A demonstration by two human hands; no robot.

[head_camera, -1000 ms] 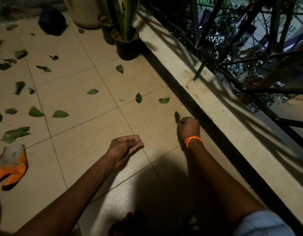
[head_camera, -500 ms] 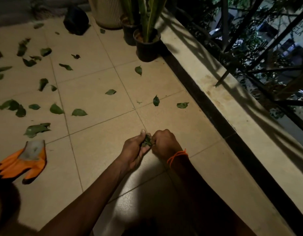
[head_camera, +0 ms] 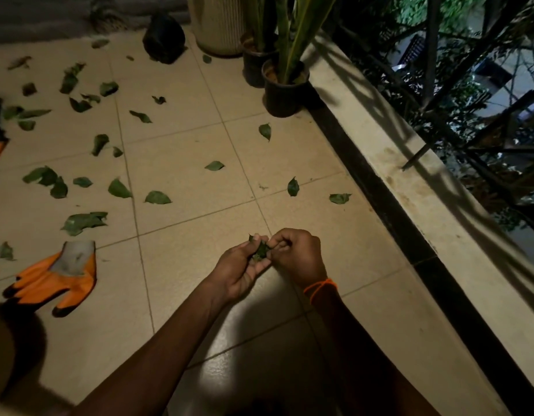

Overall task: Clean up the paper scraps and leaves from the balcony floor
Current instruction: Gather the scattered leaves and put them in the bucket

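Two hands meet low over the floor (head_camera: 184, 280): my left hand (head_camera: 240, 270) cups a leaf wad (head_camera: 260, 250), right hand (head_camera: 298, 256) pinching a leaf into it, so close left fingers tight before reaching ahead for the loose leaves (head_camera: 293, 186) beyond both hands.

A home balcony: tiled floor (head_camera: 175, 163), potted plants (head_camera: 285, 85), iron railing (head_camera: 433, 70).
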